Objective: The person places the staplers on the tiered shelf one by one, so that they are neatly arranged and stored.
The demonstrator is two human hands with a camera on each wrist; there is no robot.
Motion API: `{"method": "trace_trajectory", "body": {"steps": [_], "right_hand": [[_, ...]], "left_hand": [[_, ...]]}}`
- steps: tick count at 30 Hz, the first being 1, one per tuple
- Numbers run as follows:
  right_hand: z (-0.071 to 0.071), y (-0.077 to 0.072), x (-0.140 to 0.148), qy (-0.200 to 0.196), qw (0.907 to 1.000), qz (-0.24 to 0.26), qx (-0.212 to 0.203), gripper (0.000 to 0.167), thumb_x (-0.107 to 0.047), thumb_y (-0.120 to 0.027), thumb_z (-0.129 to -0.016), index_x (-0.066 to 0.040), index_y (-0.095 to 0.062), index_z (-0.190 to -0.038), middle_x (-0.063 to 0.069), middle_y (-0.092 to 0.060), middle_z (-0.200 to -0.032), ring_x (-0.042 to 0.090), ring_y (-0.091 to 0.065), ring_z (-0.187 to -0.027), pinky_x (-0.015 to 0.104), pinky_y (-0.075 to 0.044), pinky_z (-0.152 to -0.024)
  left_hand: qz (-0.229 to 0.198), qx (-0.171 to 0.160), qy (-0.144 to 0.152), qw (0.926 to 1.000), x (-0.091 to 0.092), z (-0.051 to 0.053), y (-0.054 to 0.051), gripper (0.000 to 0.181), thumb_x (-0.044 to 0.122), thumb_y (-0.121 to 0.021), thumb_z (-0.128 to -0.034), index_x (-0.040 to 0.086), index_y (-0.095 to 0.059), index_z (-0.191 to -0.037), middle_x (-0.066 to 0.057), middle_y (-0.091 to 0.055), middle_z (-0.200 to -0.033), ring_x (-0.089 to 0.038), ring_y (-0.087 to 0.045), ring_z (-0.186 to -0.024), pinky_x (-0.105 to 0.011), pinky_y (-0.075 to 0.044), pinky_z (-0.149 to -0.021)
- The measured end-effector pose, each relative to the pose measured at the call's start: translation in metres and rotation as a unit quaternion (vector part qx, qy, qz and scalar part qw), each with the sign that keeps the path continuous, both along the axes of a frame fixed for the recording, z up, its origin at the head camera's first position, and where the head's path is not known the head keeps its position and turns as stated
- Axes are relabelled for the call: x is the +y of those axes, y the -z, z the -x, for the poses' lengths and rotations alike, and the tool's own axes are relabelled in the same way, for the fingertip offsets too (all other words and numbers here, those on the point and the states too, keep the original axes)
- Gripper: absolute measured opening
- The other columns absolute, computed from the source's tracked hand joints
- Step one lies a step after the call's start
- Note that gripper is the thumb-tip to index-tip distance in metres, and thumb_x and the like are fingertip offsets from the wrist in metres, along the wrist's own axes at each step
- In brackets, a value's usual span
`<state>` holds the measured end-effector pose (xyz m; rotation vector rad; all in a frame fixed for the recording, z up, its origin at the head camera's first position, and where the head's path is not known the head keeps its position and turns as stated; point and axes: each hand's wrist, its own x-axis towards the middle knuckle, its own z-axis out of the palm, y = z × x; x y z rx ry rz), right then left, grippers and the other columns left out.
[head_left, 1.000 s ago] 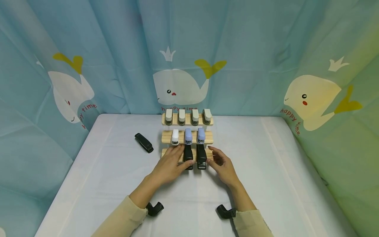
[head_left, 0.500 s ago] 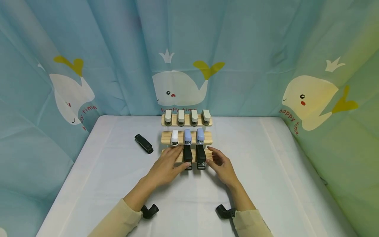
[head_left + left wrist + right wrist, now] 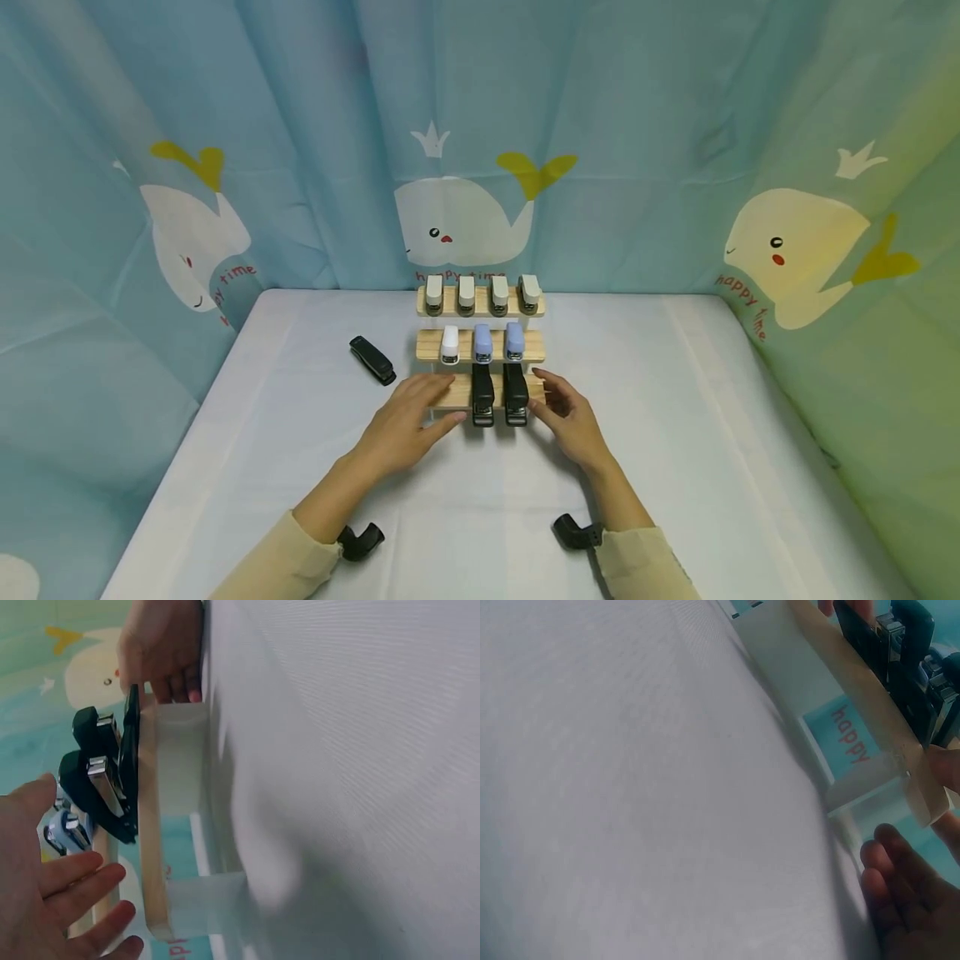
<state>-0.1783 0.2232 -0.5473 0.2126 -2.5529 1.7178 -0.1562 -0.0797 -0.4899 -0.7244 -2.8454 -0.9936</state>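
A three-tier display rack has wooden shelves. On its lowest shelf (image 3: 452, 393) two black staplers (image 3: 483, 398) stand side by side. My left hand (image 3: 400, 427) is beside the left part of that shelf, fingers extended and spread, holding nothing; the left wrist view shows a gap between its fingers and the staplers. At the shelf's right end is my right hand (image 3: 576, 429), fingers loosely bent, its thumb touching the shelf end near the right black stapler (image 3: 516, 395). The middle tier bears a white stapler (image 3: 450, 344) and two blue staplers (image 3: 483, 343).
Several pale grey mini staplers (image 3: 467, 296) line the top shelf. Another black stapler (image 3: 372, 360) lies slanted on the white tabletop (image 3: 675, 433), left of the rack. Behind hangs a blue curtain (image 3: 630, 225) with whale prints.
My left hand has drawn back leftward, leaving the left black stapler, which stays on the lowest shelf. The right hand keeps its place at the shelf end. The head view has shifted slightly.
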Motion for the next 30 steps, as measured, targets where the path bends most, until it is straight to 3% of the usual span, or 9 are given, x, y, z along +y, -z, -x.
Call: {"method": "trace_trajectory", "body": {"steps": [7, 14, 19, 27, 30], "right_hand": [[0.0, -0.001, 0.001, -0.001, 1.0, 0.005, 0.001, 0.055, -0.013, -0.074, -0.095, -0.013, -0.058, -0.147, 0.02, -0.067, -0.118, 0.022, -0.061, -0.103, 0.027, -0.051, -0.091], [0.001, 0.003, 0.002, -0.002, 0.9999, 0.012, 0.005, 0.055, -0.013, -0.075, -0.095, -0.015, -0.058, -0.147, 0.018, -0.067, -0.117, 0.02, -0.061, -0.103, 0.026, -0.051, -0.091], [0.0, 0.001, 0.0, -0.002, 1.0, 0.005, -0.004, 0.056, -0.01, -0.073, -0.096, -0.011, -0.055, -0.149, 0.02, -0.066, -0.12, 0.022, -0.061, -0.104, 0.027, -0.051, -0.091], [-0.014, -0.033, -0.009, -0.012, 0.9999, -0.005, -0.004, 0.054, -0.008, -0.072, -0.096, -0.002, -0.055, -0.147, 0.022, -0.067, -0.117, 0.025, -0.061, -0.102, 0.029, -0.051, -0.09], [-0.015, -0.036, -0.009, -0.011, 0.9999, -0.001, -0.005, 0.054, -0.009, -0.072, -0.096, -0.002, -0.055, -0.147, 0.023, -0.067, -0.117, 0.027, -0.062, -0.102, 0.028, -0.051, -0.089]], "left_hand": [[-0.008, 0.017, -0.024, 0.9995, -0.01, -0.001, -0.001, 0.059, 0.054, -0.06, -0.1019, 0.019, -0.056, -0.149, -0.004, -0.06, -0.148, -0.027, -0.051, -0.142, -0.053, -0.045, -0.114], [-0.009, 0.011, -0.059, 0.9982, -0.024, -0.001, -0.005, 0.057, 0.055, -0.062, -0.1004, 0.016, -0.061, -0.143, -0.006, -0.061, -0.146, -0.029, -0.05, -0.141, -0.054, -0.044, -0.114], [-0.005, 0.005, -0.079, 0.9969, -0.037, 0.001, -0.002, 0.056, 0.054, -0.062, -0.1005, 0.017, -0.06, -0.143, -0.007, -0.059, -0.147, -0.032, -0.049, -0.143, -0.056, -0.043, -0.114], [-0.004, 0.009, -0.113, 0.9935, -0.055, 0.008, 0.005, 0.057, 0.047, -0.065, -0.1011, 0.011, -0.058, -0.145, -0.011, -0.058, -0.148, -0.036, -0.049, -0.141, -0.058, -0.044, -0.112], [0.003, 0.008, -0.129, 0.9917, -0.059, 0.011, 0.006, 0.059, 0.048, -0.065, -0.1008, 0.01, -0.057, -0.145, -0.012, -0.058, -0.149, -0.038, -0.048, -0.142, -0.059, -0.043, -0.113]]}}
